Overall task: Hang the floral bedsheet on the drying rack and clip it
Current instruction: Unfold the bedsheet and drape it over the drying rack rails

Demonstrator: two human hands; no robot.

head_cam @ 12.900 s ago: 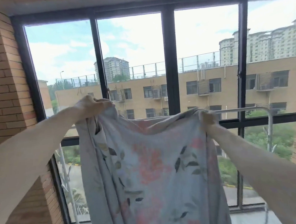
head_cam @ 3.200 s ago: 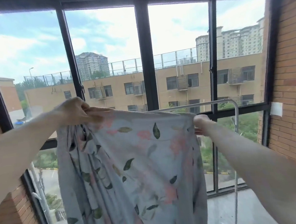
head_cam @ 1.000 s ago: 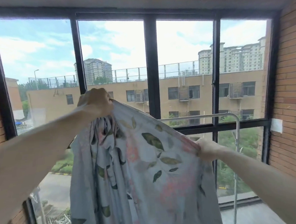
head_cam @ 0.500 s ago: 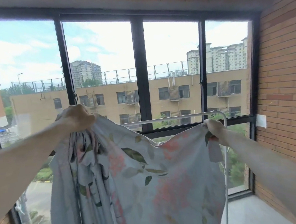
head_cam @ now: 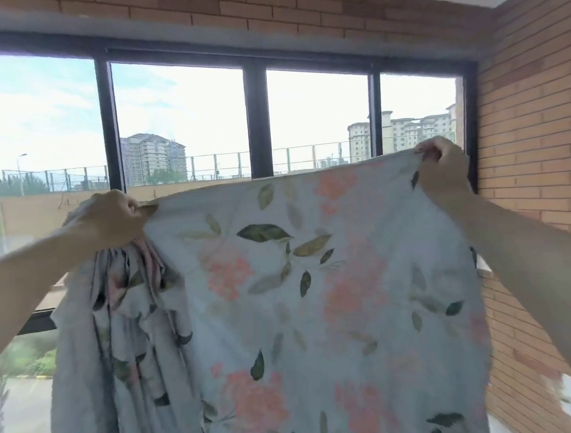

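The floral bedsheet (head_cam: 283,301), pale blue with pink flowers and dark leaves, is held up and stretched wide in front of me. My left hand (head_cam: 112,218) grips a bunched mass of it at the left, where folds hang down. My right hand (head_cam: 441,165) pinches its top edge up at the right. The sheet fills the middle of the view and hides the drying rack; no clip is visible.
A black-framed window (head_cam: 258,123) spans the wall ahead, with buildings outside. A brick wall (head_cam: 535,131) closes the right side and brick runs above the window. A white ledge (head_cam: 483,268) shows just right of the sheet.
My right hand has risen and moved right, pulling the sheet's top edge taut and wide. The view has tilted upward. The rack's rail, seen earlier, is now hidden behind the sheet.
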